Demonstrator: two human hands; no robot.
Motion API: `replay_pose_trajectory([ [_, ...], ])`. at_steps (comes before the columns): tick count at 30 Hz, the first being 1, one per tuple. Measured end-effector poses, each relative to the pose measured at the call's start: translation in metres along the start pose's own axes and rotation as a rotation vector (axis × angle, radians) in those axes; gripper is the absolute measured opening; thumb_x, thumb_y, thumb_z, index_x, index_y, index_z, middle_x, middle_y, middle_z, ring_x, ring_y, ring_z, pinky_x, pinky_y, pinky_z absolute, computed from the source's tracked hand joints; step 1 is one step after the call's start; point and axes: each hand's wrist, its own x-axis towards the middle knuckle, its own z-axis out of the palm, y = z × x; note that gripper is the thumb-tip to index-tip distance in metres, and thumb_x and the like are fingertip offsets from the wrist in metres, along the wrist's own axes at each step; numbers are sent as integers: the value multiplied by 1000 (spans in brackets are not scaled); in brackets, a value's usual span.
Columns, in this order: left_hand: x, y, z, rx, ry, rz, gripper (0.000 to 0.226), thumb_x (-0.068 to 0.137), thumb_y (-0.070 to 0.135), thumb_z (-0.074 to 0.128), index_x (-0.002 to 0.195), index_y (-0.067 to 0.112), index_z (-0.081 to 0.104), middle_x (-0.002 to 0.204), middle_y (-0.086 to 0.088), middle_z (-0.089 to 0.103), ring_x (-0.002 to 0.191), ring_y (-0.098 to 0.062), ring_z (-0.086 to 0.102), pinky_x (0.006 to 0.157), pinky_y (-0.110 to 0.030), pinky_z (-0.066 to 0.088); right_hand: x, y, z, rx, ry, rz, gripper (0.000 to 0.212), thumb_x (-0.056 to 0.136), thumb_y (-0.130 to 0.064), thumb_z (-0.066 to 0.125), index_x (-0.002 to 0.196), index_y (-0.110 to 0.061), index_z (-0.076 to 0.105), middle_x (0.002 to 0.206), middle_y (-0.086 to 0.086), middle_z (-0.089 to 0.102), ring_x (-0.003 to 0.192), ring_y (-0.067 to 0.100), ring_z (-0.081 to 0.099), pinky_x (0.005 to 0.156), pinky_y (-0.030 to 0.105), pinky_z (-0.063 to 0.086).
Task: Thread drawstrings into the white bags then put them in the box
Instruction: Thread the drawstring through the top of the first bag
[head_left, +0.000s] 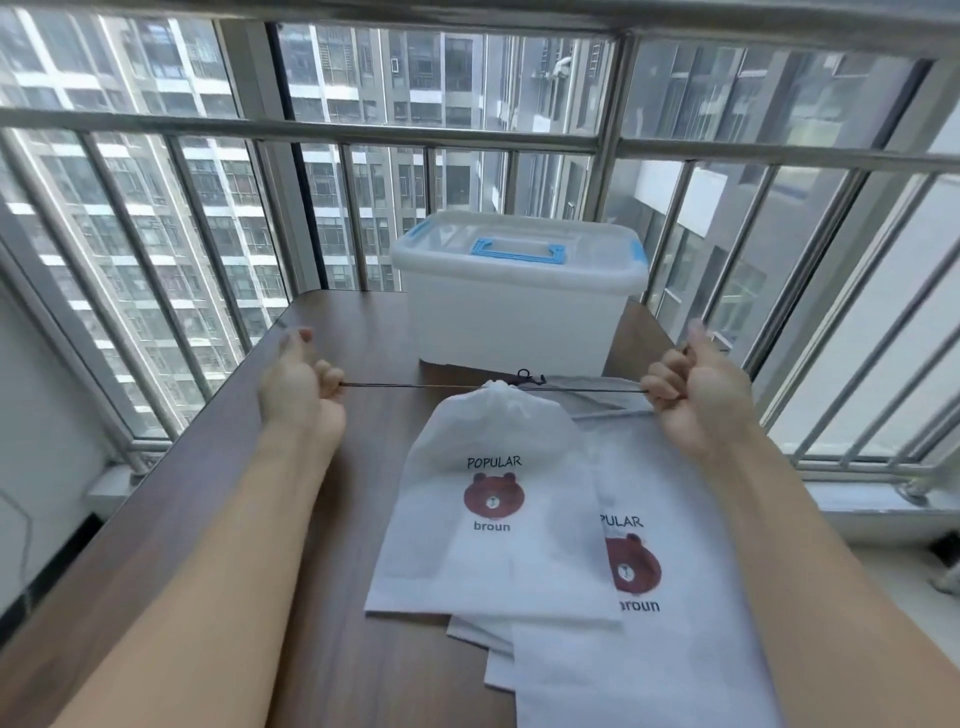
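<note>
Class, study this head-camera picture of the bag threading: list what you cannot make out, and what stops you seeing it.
- Inside of the box: head view, frosted walls and closed lid hide it.
- Lower bags: top bag covers them; picture's bottom edge cuts them; count unclear.
- Drawstring ends: buried in the grip of left hand and right hand.
- Dark tool behind the bag's mouth: too small.

left hand (301, 384) & right hand (691, 389) each grip an end of the thin dark drawstring (410, 386), stretched taut thru cinched top of white bear-print fabric bag (493, 519). it lies on other white bags (649, 649), brown wood-grain table (322, 649). translucent lidded plastic box w/ blue handle (511, 306) behind.
</note>
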Motion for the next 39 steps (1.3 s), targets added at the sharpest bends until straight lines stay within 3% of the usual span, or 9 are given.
replay_pose_trajectory([
  [6,-88,-33,47,399,-569,42,38,105,32,43,70,17,48,48,5,27,39,-6,18,37,-14,15,-54,31,46,-575,-529,-297,26,92,-26,60,75,-7,59,59,1,55,54,15,49,57,25,45],
  [10,-110,-47,53,532,-693,-77,39,108,24,35,71,15,46,63,3,18,49,-9,14,42,-20,14,-76,46,54,-903,-516,-814,6,92,-13,70,87,-18,71,81,-8,71,80,15,67,76,30,53],
  [13,-112,-51,47,570,-747,-145,21,104,12,31,97,11,51,73,-2,17,58,-14,14,51,-28,11,-81,49,53,-962,-556,-1001,6,92,-9,67,92,-10,73,100,-2,68,100,23,61,86,27,48],
  [17,-110,-54,41,584,-839,-121,25,107,11,37,112,-7,54,67,3,35,54,-10,32,49,-21,24,-81,53,54,-835,-645,-721,12,88,-12,62,83,-10,73,130,-2,58,124,25,53,97,34,46],
  [22,-110,-56,37,692,-887,-79,35,102,20,48,91,-11,61,59,-3,50,48,-12,41,43,-19,30,-72,46,51,-672,-733,-264,15,86,-9,61,75,-4,71,128,5,66,82,28,71,69,41,58],
  [28,-108,-49,41,510,-829,-460,24,98,18,34,87,7,51,64,-6,46,48,-14,39,45,-24,24,-61,50,46,-629,-621,-180,22,90,-17,67,97,2,76,66,20,67,56,26,63,66,37,55],
  [33,-108,-51,40,575,-880,-399,34,94,42,55,71,17,61,63,-3,46,48,-13,38,44,-23,23,-57,51,44,-688,-607,-217,14,89,-12,68,95,-2,76,70,9,73,61,23,67,68,39,58],
  [36,-108,-55,39,650,-802,-299,34,98,32,58,68,18,58,59,-1,48,46,-11,38,43,-20,26,-53,53,41,-785,-538,-297,9,88,-14,73,95,-10,77,79,7,77,77,23,73,84,47,58],
  [39,-110,-55,40,624,-783,-316,32,103,28,48,75,12,52,59,-2,51,46,-12,42,42,-20,30,-53,57,40,-813,-559,-292,9,94,-16,69,92,-11,76,67,7,72,67,25,70,79,55,57],
])
